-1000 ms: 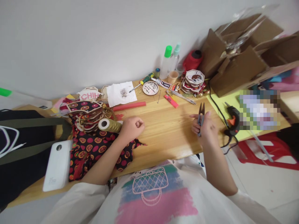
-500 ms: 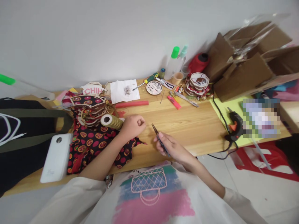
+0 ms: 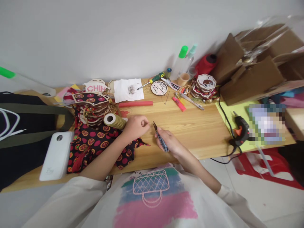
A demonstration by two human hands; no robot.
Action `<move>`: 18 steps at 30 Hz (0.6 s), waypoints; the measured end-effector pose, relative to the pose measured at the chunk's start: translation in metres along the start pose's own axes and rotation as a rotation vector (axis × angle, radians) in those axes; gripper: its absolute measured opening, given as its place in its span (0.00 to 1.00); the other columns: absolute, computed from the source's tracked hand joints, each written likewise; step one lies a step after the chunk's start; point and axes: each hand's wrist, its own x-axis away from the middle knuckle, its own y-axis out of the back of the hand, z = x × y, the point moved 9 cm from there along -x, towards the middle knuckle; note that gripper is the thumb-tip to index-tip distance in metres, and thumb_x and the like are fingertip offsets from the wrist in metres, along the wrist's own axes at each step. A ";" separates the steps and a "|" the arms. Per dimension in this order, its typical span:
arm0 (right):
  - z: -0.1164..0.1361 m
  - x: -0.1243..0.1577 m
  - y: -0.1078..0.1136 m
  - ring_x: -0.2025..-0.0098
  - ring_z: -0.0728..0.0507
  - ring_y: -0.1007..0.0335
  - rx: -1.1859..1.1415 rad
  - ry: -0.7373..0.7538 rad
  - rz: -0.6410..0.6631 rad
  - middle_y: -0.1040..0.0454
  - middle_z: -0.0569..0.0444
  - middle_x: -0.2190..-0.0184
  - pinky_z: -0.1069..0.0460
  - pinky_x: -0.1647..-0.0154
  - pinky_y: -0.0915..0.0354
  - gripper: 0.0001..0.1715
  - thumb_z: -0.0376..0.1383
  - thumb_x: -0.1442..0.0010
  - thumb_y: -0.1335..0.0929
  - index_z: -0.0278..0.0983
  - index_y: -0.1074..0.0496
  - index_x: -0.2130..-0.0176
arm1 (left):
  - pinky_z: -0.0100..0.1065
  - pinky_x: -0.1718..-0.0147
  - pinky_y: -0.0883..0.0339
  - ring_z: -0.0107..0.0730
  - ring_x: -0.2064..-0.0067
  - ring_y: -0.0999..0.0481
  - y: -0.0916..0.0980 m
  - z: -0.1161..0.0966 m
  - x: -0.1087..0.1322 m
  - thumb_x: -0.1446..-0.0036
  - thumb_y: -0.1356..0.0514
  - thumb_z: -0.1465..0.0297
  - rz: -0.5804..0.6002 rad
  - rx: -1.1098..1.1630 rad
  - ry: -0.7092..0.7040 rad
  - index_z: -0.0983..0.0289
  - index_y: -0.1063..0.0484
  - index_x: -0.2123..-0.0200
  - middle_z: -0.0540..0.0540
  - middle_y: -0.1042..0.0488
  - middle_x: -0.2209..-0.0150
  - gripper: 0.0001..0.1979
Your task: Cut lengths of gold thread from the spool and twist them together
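Note:
My left hand [image 3: 136, 126] rests on the wooden table [image 3: 190, 133] in a loose fist, thumb and forefinger pinched; what they hold is too small to make out. Just behind it lies a spool of gold thread [image 3: 114, 120] on red-and-black patterned cloth [image 3: 95, 145]. My right hand [image 3: 167, 143] grips small thread snips [image 3: 159, 136], the blade tips pointing up-left, close to my left hand's fingers.
A white power bank [image 3: 56, 160] lies at the left. Patterned wooden pieces [image 3: 91, 103], a red stick [image 3: 135, 104], a white cloth [image 3: 128, 89], bottles [image 3: 180, 61] and badges [image 3: 205, 84] line the back. A glue gun [image 3: 241, 128] with cable and cardboard boxes [image 3: 254, 72] stand right.
My right hand has carried the snips from the right part of the table leftward to just beside my left hand. My left hand has stayed in place.

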 end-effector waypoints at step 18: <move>0.006 -0.002 -0.002 0.91 0.54 0.53 0.071 -0.011 -0.047 0.43 0.64 0.94 0.57 0.88 0.56 0.21 0.50 0.40 0.42 0.38 0.41 0.75 | 0.27 0.77 0.45 0.22 0.80 0.38 -0.001 0.001 0.000 0.55 0.41 0.76 0.016 0.004 0.009 0.66 0.29 0.80 0.45 0.36 0.84 0.04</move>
